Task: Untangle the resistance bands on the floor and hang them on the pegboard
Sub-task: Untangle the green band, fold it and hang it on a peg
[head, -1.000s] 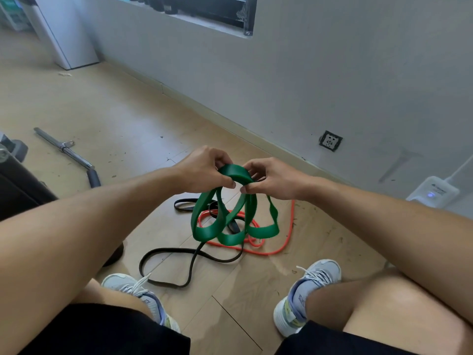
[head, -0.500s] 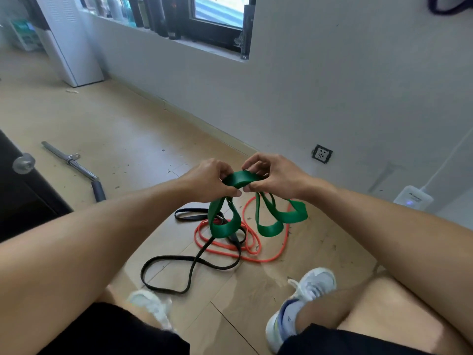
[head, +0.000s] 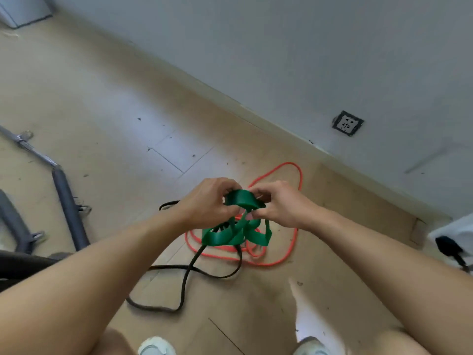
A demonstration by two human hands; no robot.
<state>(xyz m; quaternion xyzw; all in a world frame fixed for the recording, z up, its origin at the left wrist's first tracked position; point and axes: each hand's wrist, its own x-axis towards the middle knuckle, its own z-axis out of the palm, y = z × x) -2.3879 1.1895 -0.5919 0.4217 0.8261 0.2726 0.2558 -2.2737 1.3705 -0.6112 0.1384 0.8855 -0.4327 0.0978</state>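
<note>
A wide green resistance band [head: 236,235] hangs in twisted loops above the floor. My left hand [head: 207,203] grips its top fold from the left, and my right hand [head: 279,203] pinches the same fold from the right; the two hands almost touch. Under the green loops an orange band [head: 294,237] lies coiled on the wooden floor. A thin black band [head: 184,280] crosses beneath it and trails toward my left leg. No pegboard is in view.
A grey wall with a socket [head: 347,123] runs diagonally behind the bands. A metal bar with a grey grip [head: 67,201] lies on the floor at left, dark equipment beside it. A white device [head: 453,234] sits at right. My shoes [head: 156,345] show at the bottom.
The camera has tilted down, so the window has left the view. The green loops have bunched closer together under my hands, which have stayed on the top fold.
</note>
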